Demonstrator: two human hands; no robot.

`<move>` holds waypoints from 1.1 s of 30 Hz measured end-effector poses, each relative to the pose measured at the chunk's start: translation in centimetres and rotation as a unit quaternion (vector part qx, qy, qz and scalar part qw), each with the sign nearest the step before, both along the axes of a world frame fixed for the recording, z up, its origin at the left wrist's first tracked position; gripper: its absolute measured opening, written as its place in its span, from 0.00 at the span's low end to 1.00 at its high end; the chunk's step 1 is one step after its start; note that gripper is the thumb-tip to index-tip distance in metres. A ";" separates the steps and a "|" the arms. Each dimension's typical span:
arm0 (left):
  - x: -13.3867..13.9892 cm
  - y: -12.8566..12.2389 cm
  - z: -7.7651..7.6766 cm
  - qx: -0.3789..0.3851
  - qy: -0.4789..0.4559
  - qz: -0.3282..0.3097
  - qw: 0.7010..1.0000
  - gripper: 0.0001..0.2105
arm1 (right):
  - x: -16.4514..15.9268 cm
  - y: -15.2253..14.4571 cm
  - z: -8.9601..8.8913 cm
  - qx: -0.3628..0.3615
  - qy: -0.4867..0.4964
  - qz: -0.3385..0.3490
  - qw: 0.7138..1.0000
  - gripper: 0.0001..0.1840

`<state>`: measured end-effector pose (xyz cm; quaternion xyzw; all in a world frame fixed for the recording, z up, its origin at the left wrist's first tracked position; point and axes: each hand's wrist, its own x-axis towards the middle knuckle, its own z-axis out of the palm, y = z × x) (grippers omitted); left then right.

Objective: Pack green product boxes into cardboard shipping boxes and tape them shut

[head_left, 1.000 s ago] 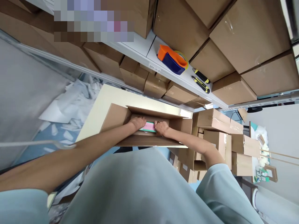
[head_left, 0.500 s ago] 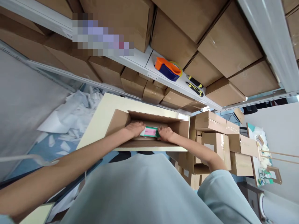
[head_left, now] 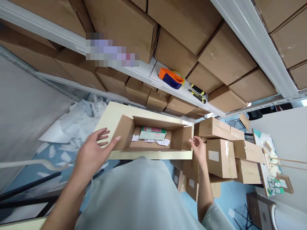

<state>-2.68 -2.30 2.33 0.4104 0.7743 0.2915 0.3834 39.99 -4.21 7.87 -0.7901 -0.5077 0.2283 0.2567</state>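
An open cardboard box (head_left: 150,149) stands on a pale yellow table (head_left: 115,111). A small green, white and pink carton (head_left: 153,134) lies inside it, with crumpled white paper (head_left: 163,142) beside and under its near edge. To the box's left, my left hand (head_left: 93,150) is open, its fingers spread and the thumb over the left end flap (head_left: 123,131). At the opposite end, my right hand (head_left: 198,147) has loosely bent fingers, with the tips at the edge of the right flap (head_left: 187,138). I see nothing held in either hand.
Along the shelf ahead sit an orange and blue tape dispenser (head_left: 170,78) and two yellow-black utility knives (head_left: 197,92), with cardboard boxes (head_left: 177,48) around them. More boxes (head_left: 220,158) are stacked right of the table. White paper (head_left: 69,123) is heaped at left.
Both hands have come out of the box and moved apart to its two ends, letting go of the small carton. It now lies farther back, with the white paper showing.
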 end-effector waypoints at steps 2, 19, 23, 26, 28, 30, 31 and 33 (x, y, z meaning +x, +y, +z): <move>0.4 0.0 -0.8 -0.013 -0.013 -0.019 1.000 0.35 | 0.0 0.2 -1.0 -0.020 0.023 0.011 0.999 0.27; -1.6 -1.3 2.5 0.015 0.147 -0.016 0.989 0.36 | -5.3 4.1 -1.1 -0.013 0.005 0.094 0.995 0.26; -0.4 -2.5 1.5 0.041 0.180 0.014 0.983 0.39 | -5.4 7.2 -1.4 0.003 -0.044 0.120 0.992 0.27; 0.3 -3.2 0.5 0.080 0.203 0.015 0.976 0.39 | -5.4 9.4 -1.8 0.008 -0.087 0.143 0.986 0.21; 0.5 -3.7 0.1 0.107 0.217 -0.001 0.970 0.37 | -5.3 10.5 -2.0 0.012 -0.107 0.149 0.983 0.18; 0.8 -4.2 0.1 0.135 0.221 -0.027 0.966 0.33 | -5.3 11.3 -2.1 0.014 -0.112 0.152 0.982 0.17; 0.9 -4.4 0.2 0.149 0.219 -0.042 0.963 0.31 | -5.3 11.5 -2.1 0.013 -0.109 0.154 0.982 0.16; 1.2 -4.7 0.5 0.168 0.207 -0.074 0.961 0.27 | -5.3 11.9 -2.2 0.004 -0.089 0.155 0.984 0.16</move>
